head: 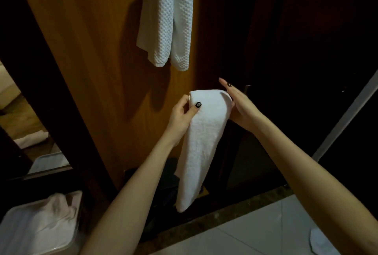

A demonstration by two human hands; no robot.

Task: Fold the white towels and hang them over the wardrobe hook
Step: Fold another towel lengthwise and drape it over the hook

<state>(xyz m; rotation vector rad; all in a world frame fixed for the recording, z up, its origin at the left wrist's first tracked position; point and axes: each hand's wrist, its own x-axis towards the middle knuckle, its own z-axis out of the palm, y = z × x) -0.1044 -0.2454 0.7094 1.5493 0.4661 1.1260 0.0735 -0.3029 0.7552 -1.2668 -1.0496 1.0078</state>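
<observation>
A folded white towel (pixel 201 144) hangs lengthwise between my hands in front of the wooden wardrobe door (pixel 92 60). My left hand (pixel 183 114) pinches its upper left edge, thumb across the front. My right hand (pixel 239 105) lies against the towel's upper right side with fingers straight. Above, a waffle-textured white towel (pixel 166 19) hangs down the door from a hook that is out of frame.
A white bin (pixel 26 232) with white cloth (pixel 59 209) in it stands at the lower left. The wardrobe's dark interior (pixel 296 39) opens to the right. Pale floor tiles (pixel 255 234) lie below, with a white item (pixel 321 242) on them.
</observation>
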